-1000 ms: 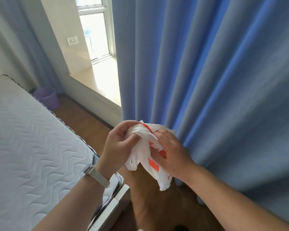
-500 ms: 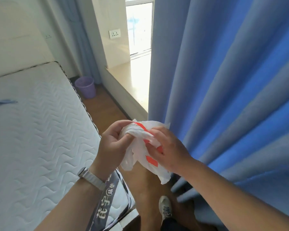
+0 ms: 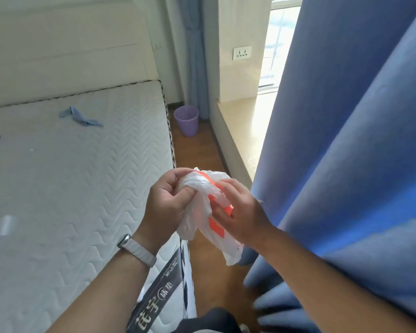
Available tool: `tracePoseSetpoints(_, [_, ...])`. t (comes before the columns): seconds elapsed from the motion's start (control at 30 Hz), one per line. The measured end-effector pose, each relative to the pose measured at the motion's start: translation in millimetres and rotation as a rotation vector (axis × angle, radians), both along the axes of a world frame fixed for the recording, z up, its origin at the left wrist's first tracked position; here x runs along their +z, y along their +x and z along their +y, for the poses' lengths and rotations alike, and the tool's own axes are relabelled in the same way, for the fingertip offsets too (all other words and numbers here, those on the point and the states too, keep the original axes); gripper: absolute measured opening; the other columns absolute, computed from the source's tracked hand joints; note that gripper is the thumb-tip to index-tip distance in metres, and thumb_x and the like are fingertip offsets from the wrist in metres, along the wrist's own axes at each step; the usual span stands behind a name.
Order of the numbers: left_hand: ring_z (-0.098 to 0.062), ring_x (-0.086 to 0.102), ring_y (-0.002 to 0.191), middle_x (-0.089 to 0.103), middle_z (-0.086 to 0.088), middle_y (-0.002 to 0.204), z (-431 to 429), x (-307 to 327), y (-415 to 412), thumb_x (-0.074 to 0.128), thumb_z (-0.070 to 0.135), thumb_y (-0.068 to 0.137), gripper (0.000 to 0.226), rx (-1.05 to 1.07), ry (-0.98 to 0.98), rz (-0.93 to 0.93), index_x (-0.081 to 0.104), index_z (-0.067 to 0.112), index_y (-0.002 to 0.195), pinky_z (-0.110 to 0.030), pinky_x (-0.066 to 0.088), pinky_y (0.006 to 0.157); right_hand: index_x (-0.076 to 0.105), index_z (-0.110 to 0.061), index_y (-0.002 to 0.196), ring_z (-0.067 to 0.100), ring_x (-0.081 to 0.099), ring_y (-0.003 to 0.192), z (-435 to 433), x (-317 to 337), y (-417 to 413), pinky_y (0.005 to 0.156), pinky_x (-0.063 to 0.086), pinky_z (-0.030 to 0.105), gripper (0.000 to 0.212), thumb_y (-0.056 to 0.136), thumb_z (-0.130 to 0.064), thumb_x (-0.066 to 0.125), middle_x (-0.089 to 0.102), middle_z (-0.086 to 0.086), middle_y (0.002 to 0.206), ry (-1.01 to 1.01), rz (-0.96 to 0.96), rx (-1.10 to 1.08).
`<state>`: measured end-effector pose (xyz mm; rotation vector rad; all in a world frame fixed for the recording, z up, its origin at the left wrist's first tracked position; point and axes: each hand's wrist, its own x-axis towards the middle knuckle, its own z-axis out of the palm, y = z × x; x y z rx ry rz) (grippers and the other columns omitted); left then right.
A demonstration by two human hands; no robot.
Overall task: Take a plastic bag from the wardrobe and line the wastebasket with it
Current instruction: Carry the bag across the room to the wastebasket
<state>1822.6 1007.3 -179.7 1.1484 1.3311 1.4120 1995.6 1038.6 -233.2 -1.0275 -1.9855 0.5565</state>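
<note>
A crumpled white plastic bag (image 3: 202,212) with orange print hangs between both hands at chest height over the floor strip. My left hand (image 3: 166,203), with a watch on its wrist, pinches the bag's upper left part. My right hand (image 3: 243,212) grips its right side, fingers curled into the plastic. The purple perforated wastebasket (image 3: 186,120) stands upright on the wooden floor far ahead, in the corner between the bed and the window ledge. It looks unlined inside.
A bare white mattress (image 3: 77,183) fills the left, with a blue cloth (image 3: 79,117) and dark items on it. A long blue curtain (image 3: 346,152) hangs on the right, over a low window ledge (image 3: 247,131). A narrow wooden floor strip (image 3: 192,150) runs toward the wastebasket.
The view has swung left, so the bed and wastebasket now sit more central. Both hands still hold the bag and have shifted their grip only slightly.
</note>
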Motion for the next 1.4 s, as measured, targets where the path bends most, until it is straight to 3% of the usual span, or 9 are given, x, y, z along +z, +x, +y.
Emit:
tracePoseSetpoints(0.2, [-0.021,0.07,0.091,0.074,-0.002,0.098,52,-4,-14,0.066,0.018,0.078,0.022,0.058,0.004,-0.003,0.074,0.03,0.095,-0.029,0.055,0.073,0.06,-0.019,0.122,0.014,0.058,0.101,66,-5,-20,0.087,0.052,0.032,0.033,0.092,-0.032,0.061,0.062,-0.001,0.116,-0.032,-0.023,0.039])
tracePoseSetpoints(0.47, [-0.033,0.069,0.096,0.073,-0.01,0.103,173,-29,-62,0.07,0.027,0.075,0.027,0.074,-0.036,-0.06,0.072,0.025,0.102,-0.047,0.057,0.083,0.059,-0.02,0.122,0.015,0.057,0.099,189,-22,-63,0.079,0.051,0.032,0.037,0.091,-0.04,0.057,0.06,-0.002,0.117,-0.071,-0.048,0.038])
tracePoseSetpoints(0.6, [-0.026,0.069,0.094,0.074,-0.005,0.101,249,-33,-98,0.068,0.021,0.078,0.024,0.068,-0.05,-0.024,0.072,0.026,0.101,-0.04,0.056,0.079,0.06,-0.019,0.122,0.014,0.057,0.099,261,-21,-96,0.079,0.048,0.028,0.04,0.089,-0.042,0.054,0.061,-0.002,0.118,-0.093,-0.106,0.028])
tracePoseSetpoints(0.8, [-0.022,0.07,0.095,0.074,0.002,0.1,347,-22,-145,0.067,0.038,0.07,0.032,0.006,-0.02,0.036,0.07,0.034,0.101,-0.03,0.056,0.075,0.061,-0.018,0.119,0.019,0.059,0.094,355,-6,-142,0.071,0.045,0.027,0.038,0.088,-0.04,0.053,0.063,-0.001,0.113,-0.02,-0.163,-0.007])
tracePoseSetpoints(0.93, [-0.021,0.07,0.093,0.074,0.003,0.098,394,-16,-166,0.067,0.028,0.074,0.029,0.0,-0.006,0.042,0.07,0.03,0.103,-0.027,0.055,0.073,0.06,-0.018,0.121,0.018,0.058,0.098,402,1,-160,0.073,0.045,0.026,0.042,0.089,-0.043,0.051,0.062,-0.002,0.116,-0.021,-0.217,0.002])
tracePoseSetpoints(1.2, [-0.022,0.07,0.095,0.075,0.001,0.098,478,-21,-205,0.068,0.035,0.067,0.029,0.076,-0.046,-0.033,0.072,0.037,0.096,-0.033,0.056,0.076,0.058,-0.02,0.123,0.017,0.057,0.106,502,-4,-200,0.081,0.051,0.034,0.04,0.091,-0.044,0.055,0.06,-0.003,0.118,-0.027,-0.193,0.088])
tracePoseSetpoints(1.4, [-0.026,0.07,0.097,0.074,-0.004,0.103,579,-36,-226,0.07,0.025,0.071,0.027,0.104,-0.101,-0.033,0.072,0.032,0.098,-0.038,0.057,0.077,0.059,-0.019,0.124,0.015,0.057,0.105,608,-30,-213,0.084,0.051,0.035,0.037,0.092,-0.038,0.06,0.06,-0.004,0.12,-0.046,-0.191,0.127])
